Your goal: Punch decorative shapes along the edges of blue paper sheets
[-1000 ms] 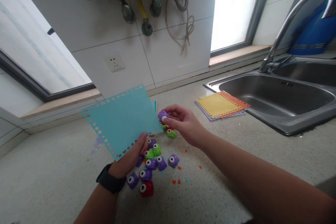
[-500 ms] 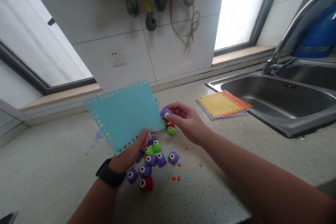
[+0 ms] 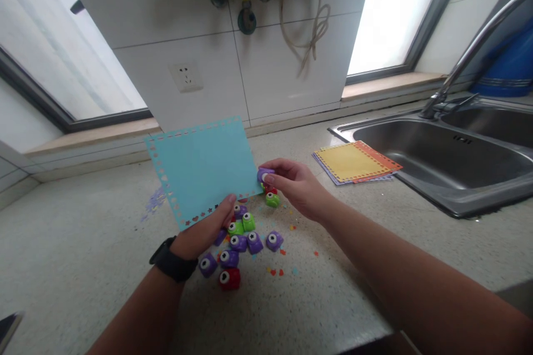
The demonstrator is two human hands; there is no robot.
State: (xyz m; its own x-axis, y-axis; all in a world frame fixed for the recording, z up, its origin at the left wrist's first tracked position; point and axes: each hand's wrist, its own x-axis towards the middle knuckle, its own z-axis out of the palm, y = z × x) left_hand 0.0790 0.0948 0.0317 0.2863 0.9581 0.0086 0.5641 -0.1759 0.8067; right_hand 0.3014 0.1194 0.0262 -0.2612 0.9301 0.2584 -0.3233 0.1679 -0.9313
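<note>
My left hand (image 3: 212, 223), with a black watch on the wrist, grips the lower edge of a light blue sheet of paper (image 3: 208, 169), thumb in front. Small punched shapes run along the sheet's top, left and bottom edges; the right edge looks uncut. Between thumb and fingers of my right hand (image 3: 295, 183) is a purple craft punch (image 3: 265, 175), held at the sheet's right edge near the lower corner. Whether the paper sits in its slot I cannot tell. Below lie several more punches in purple, green and red, among them a red punch (image 3: 230, 279) and a green punch (image 3: 272, 199).
A stack of yellow, orange and purple punched sheets (image 3: 353, 162) lies on the counter (image 3: 325, 299) beside a steel sink (image 3: 416, 147). Bits of punched paper (image 3: 278, 272) are scattered around the punches. Purple scraps (image 3: 154, 202) lie at left. Behind is a tiled wall with a socket (image 3: 185, 77).
The view has shifted slightly, so the scene sits a little differently in the picture. The blue sheet has tilted back somewhat, and the purple punch stays at its right edge.
</note>
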